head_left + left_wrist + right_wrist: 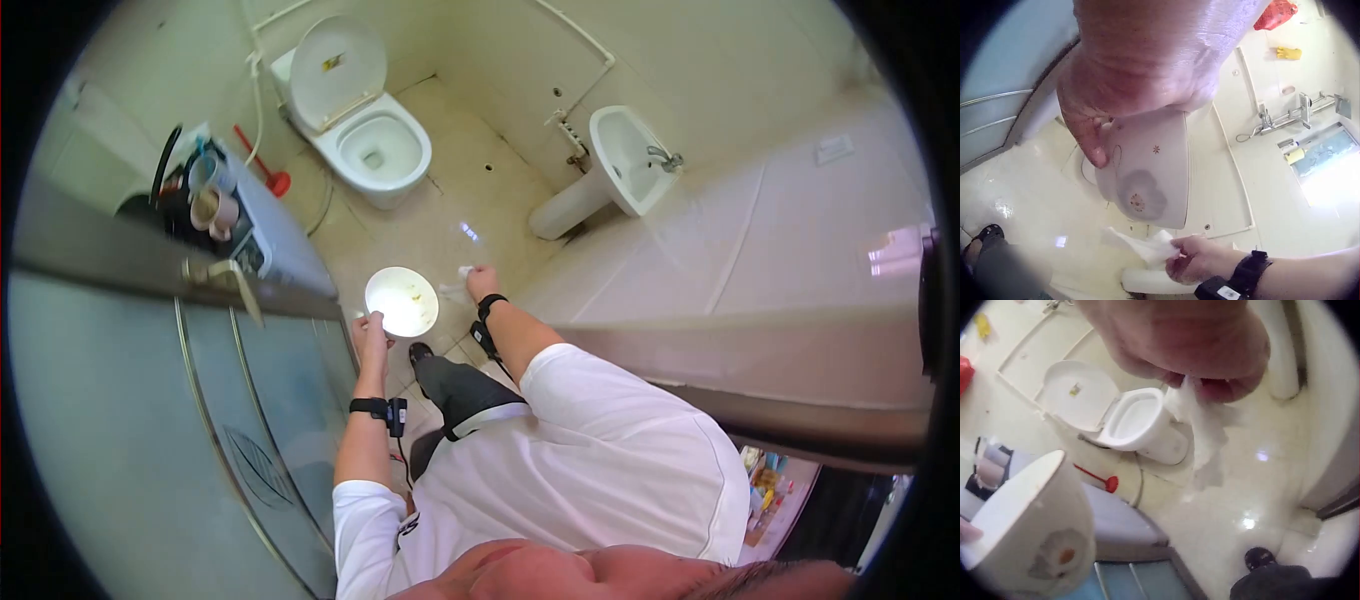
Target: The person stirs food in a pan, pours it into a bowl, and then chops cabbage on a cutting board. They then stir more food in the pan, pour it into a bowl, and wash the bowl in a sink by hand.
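Observation:
My left hand [371,345] grips the rim of a white bowl [1174,150] with its thumb over the edge. A grey flower and small red motifs decorate the bowl's outside. In the head view its inside faces up, bright, with a few small yellowish bits on it. To the right, apart from the bowl, my right hand [483,283] pinches a crumpled white tissue [1208,440]. The tissue hangs down from the fingers in the right wrist view. Both hands are held out in front of the body, above the tiled floor [450,225].
A toilet [392,188] with its lid raised stands ahead. On the right is a pedestal sink [600,135]. At left, a pale cabinet-like box [290,250] carries mugs [215,212], beside a red plunger [278,184]. A glass door [120,400] with a handle [240,288] flanks the left arm.

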`<action>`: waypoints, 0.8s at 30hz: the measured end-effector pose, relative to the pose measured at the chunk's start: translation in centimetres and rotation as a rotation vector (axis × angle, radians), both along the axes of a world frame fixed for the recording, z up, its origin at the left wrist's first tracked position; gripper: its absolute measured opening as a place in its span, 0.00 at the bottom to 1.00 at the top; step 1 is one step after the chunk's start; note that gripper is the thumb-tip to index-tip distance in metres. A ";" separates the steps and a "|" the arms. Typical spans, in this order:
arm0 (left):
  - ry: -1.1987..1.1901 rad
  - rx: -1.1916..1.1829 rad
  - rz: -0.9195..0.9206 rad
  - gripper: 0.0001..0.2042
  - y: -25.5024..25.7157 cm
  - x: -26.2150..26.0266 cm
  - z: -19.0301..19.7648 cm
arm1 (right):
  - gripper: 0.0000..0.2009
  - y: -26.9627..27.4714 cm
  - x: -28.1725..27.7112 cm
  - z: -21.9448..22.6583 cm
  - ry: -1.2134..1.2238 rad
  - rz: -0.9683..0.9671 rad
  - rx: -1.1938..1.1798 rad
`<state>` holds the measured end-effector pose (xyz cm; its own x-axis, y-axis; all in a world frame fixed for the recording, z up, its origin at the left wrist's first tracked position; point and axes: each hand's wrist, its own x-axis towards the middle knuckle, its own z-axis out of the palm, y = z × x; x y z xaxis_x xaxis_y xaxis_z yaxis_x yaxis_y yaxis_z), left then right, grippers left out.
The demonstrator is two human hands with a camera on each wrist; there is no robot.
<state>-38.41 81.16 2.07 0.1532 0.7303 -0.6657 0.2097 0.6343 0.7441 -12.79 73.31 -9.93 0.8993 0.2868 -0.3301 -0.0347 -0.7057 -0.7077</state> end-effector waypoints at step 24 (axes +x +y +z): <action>-0.174 -0.092 -0.463 0.24 21.2 35.7 5.4 | 0.09 5.4 29.1 17.8 0.307 -0.523 0.595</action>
